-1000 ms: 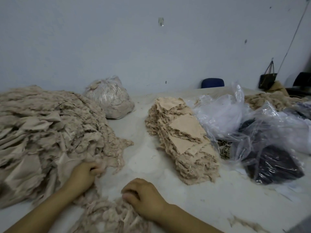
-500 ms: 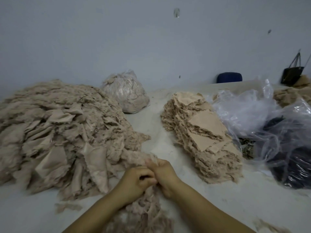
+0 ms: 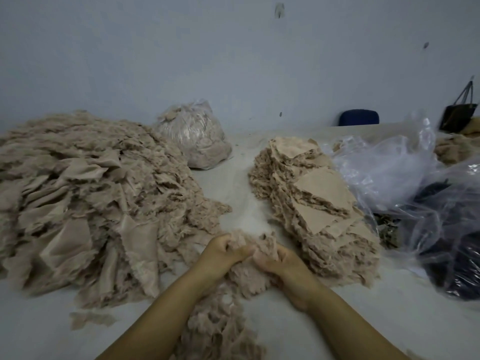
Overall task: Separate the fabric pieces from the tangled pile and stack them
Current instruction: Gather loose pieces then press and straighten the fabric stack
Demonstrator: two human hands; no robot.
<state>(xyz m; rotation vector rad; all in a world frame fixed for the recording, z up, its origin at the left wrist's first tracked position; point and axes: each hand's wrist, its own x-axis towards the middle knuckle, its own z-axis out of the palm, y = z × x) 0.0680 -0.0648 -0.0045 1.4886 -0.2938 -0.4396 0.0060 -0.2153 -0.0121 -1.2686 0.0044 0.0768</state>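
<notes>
Evidently teasing pieces apart, the left hand [image 3: 223,252] and right hand [image 3: 281,258] each grip the fabric clump [image 3: 249,274] between pile [image 3: 85,203] and stack [image 3: 314,211].

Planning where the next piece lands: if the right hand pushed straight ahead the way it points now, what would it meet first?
Likely the near end of the stacked pile, just beyond the right hand and the lace clump it grips; depth is uncertain.

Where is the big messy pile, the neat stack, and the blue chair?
tangled pile [image 3: 85,201], head view, middle of heap.
neat stack [image 3: 319,188], head view, flat top piece.
blue chair [image 3: 359,117], head view, its backrest.
</notes>
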